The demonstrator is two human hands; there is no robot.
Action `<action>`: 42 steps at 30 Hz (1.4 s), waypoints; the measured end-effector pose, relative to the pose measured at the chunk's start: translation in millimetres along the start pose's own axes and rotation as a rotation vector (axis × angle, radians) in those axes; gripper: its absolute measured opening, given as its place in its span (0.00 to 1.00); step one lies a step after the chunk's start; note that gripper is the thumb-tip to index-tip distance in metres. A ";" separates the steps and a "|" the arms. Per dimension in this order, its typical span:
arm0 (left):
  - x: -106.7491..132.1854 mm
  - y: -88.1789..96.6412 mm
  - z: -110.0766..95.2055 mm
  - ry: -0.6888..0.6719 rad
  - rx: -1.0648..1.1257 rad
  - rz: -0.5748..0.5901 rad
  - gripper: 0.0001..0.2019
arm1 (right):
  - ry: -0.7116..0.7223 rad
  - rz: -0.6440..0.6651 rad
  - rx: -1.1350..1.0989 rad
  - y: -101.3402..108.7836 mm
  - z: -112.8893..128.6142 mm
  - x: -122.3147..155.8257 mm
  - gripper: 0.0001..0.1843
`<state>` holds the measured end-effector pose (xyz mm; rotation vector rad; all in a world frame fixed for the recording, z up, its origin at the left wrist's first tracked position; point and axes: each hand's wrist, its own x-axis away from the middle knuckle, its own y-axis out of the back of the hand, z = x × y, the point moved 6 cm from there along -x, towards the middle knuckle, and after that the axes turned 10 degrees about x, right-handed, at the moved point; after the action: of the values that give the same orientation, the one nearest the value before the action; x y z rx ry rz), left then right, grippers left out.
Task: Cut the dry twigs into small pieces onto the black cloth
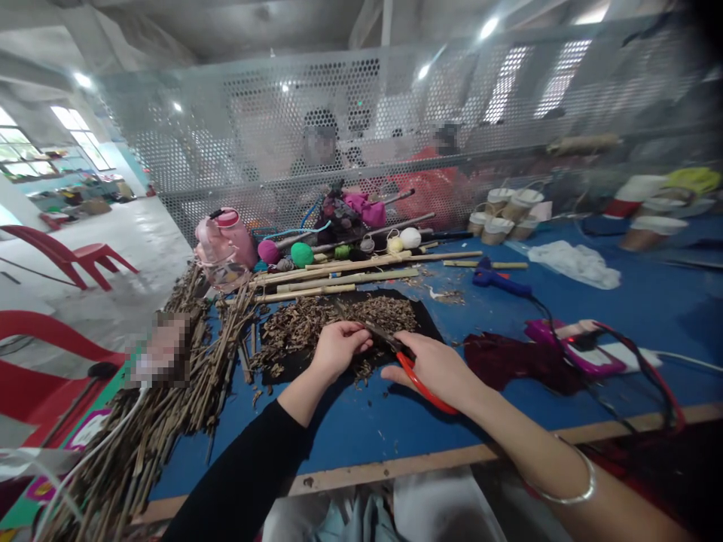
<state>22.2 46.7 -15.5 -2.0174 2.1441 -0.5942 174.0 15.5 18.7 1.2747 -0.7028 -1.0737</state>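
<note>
My right hand (pixel 437 366) is wrapped around a pair of red-handled scissors (pixel 419 379), whose dark blades point left. Close to the blade tips, my left hand (pixel 340 350) is pinched closed; whatever its fingertips hold is too small to make out. Both hands are above a black mat (pixel 426 320) that lies on the blue table. A loose heap of small brown dried pieces (pixel 302 324) covers much of the mat, with some scattered past its front edge.
Long dried stalks (pixel 169 406) lie piled on the left. Behind the heap are bamboo sticks (pixel 361 278), yarn balls (pixel 302 254) and a pink jug (pixel 226 241). Rightward sit a blue glue gun (pixel 500 281), dark red cloth (pixel 514 361), a power strip (pixel 610 356) with cords, and paper cups (pixel 497 229).
</note>
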 end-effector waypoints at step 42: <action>4.0 10.7 7.5 0.167 0.387 -0.202 0.11 | -0.076 0.022 0.014 -5.5 -2.7 0.0 0.21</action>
<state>14.7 41.6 -25.7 -2.0310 1.7374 -1.1436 175.1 16.8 12.8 1.2412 -0.7808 -1.1055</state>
